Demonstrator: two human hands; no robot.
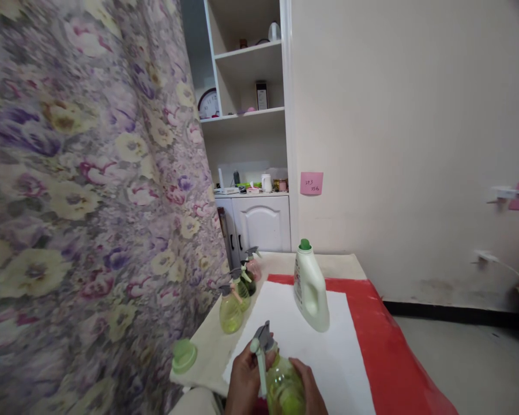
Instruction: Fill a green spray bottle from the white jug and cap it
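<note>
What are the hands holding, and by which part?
A clear yellow-green rounded spray bottle: the left hand at its neck, below the grey spray head; the right hand on its body.

12 on clock [208, 105], note [311, 184] digits unclear

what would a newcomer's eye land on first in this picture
Probably the flowered curtain, which fills most of the left side. Next might be the bright red cloth at lower right, beside a white sheet on which a pale jug with a green top stands. At bottom centre, the left hand and right hand hold a yellow-green spray bottle.
</note>
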